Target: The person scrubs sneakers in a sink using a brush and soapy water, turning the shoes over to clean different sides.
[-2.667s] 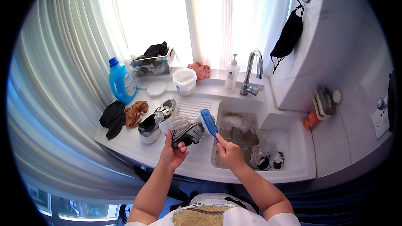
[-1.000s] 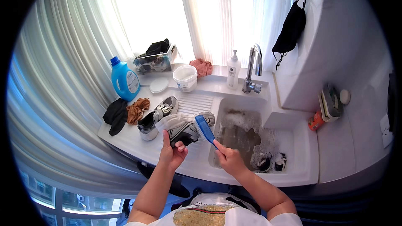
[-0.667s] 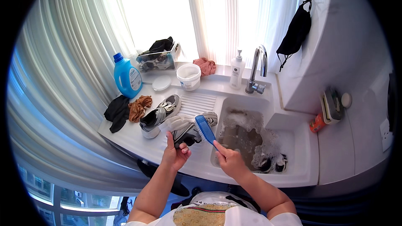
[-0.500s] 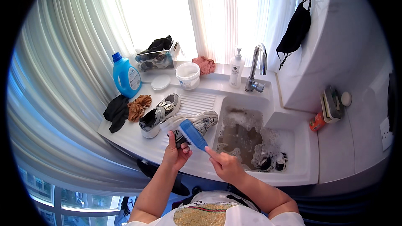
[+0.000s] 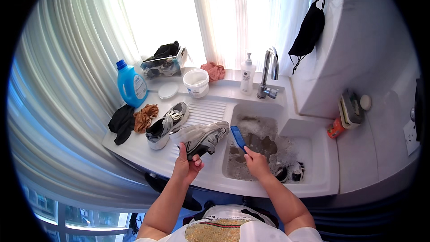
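My left hand (image 5: 187,166) grips a grey and white sneaker (image 5: 207,142) by its heel end, tilted on its side with its pale sole turned up and away from me. In my right hand (image 5: 258,163) is a blue scrub brush (image 5: 238,137), held by its handle over the left part of the sink (image 5: 329,170). The brush is apart from the sneaker. Cloudy, foamy water fills the basin, and a dark and white shoe (image 5: 296,173) lies partly under it at the near right. A second grey sneaker (image 5: 168,125) stands on the ribbed drainboard, left of the held one.
Black cloth (image 5: 122,123) and brown cloth (image 5: 145,117) lie at the left. Behind are a blue detergent bottle (image 5: 132,85), a white tub (image 5: 196,83), its lid (image 5: 168,90), a clear bin (image 5: 165,65), a pump bottle (image 5: 247,75) and the faucet (image 5: 267,74). A black mask (image 5: 308,30) hangs right.
My right hand has moved the brush off the sneaker, rightward over the sink. The left hand still holds the sneaker, and its sole now shows fully. The whole view has shifted slightly.
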### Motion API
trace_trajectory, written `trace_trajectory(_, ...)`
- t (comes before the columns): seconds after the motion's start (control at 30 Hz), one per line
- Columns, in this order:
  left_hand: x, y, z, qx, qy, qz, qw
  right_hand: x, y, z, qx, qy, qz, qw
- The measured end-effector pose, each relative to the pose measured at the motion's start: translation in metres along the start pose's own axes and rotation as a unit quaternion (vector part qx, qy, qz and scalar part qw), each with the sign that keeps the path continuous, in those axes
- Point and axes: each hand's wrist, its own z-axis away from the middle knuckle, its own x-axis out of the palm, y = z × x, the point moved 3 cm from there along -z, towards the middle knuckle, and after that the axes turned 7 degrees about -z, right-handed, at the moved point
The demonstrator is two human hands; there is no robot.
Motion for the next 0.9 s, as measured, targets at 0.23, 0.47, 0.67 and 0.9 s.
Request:
trace_trajectory(0.23,0.002,-0.003,-0.002,0.0,0.009,-0.001,1.0,0.018,-0.04,0.028,-0.15,0.015,0.005,0.989)
trace_trajectory(0.47,-0.005,0.005,-0.004,0.004,0.02,0.05,0.999,0.006,-0.031,0.013,-0.145,0.038,-0.061,0.987)
trace_trajectory(0.67,0.006,0.044,-0.011,0.019,0.019,0.08,0.996,0.005,-0.07,0.039,-0.23,0.009,-0.063,0.971)
trace_trajectory(0.9,0.076,0.115,0.003,0.006,-0.043,-0.256,0.966,-0.018,-0.043,0.031,-0.144,0.063,-0.167,0.973)
